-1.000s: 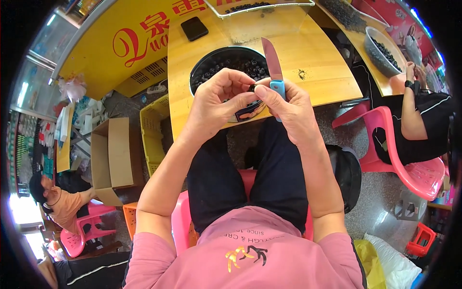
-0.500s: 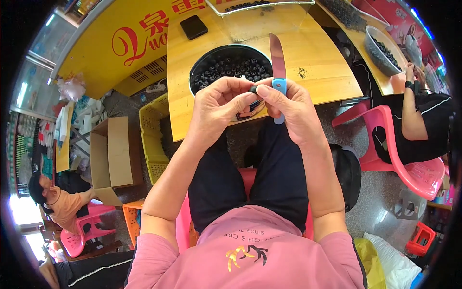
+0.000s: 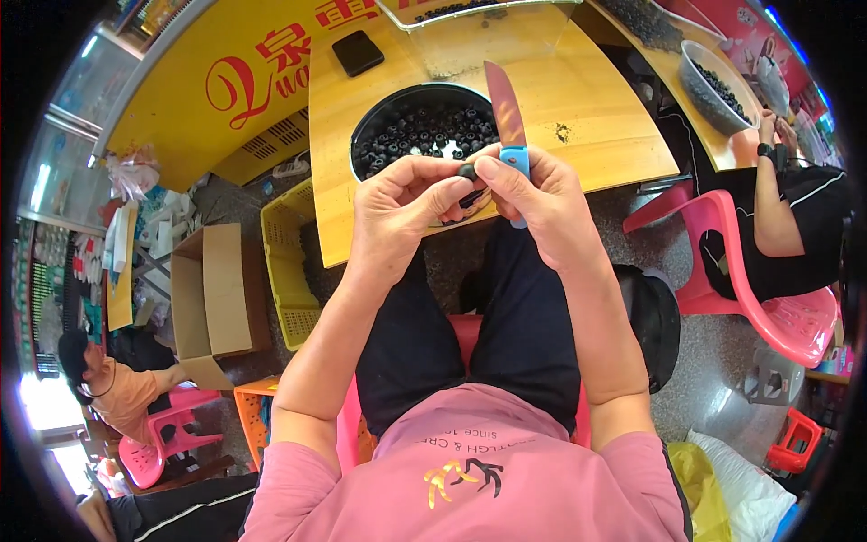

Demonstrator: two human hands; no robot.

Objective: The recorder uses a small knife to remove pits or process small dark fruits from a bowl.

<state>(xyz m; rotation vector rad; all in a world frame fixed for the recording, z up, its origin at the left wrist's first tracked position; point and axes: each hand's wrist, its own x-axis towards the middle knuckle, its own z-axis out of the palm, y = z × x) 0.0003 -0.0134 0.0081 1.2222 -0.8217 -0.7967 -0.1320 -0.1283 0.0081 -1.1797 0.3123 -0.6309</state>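
Above the near edge of the table (image 3: 596, 81), my two hands meet at a small dark round fruit (image 3: 467, 171). The thumb and fingertips of my left hand (image 3: 390, 210) pinch it from the left. My right hand (image 3: 551, 200) is closed around the blue handle of a knife (image 3: 506, 107), its broad blade pointing up and away from me. The right thumb tip presses against the fruit, clear of the blade. Just beyond my hands sits a round dark bowl (image 3: 384, 110) with a pale rim, holding many similar dark fruits; my fingers hide its near side.
A clear plastic tub (image 3: 506, 41) stands at the table's far edge, a black phone (image 3: 358, 53) to its left. Yellow crates (image 3: 287, 262) and a cardboard box (image 3: 217, 289) are on the left. A person on a pink chair (image 3: 736, 253) sits right, near another bowl (image 3: 691, 86).
Both hands have shifted slightly left with the fruit and knife, and the blade leans a little more to the left. The grips look the same.
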